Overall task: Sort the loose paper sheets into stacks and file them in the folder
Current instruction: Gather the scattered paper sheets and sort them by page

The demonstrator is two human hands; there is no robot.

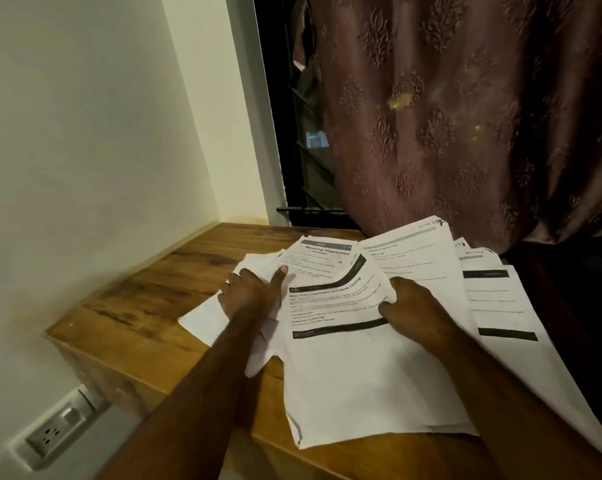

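Two bare forearms reach in from 6 o'clock over a wood-grain bench (136, 306), where thin white printed paper sheets (361, 375) lie fanned and overlapping, some overhanging its near edge. At 9 o'clock of the pile the left hand (249, 292) rests on a sheet with its thumb straight, a wide grip holding nothing, while the right hand (413, 303) at the pile's middle curls its fingers under the top sheet's edge. A maroon embossed curtain (465, 116) hangs at 12 o'clock.
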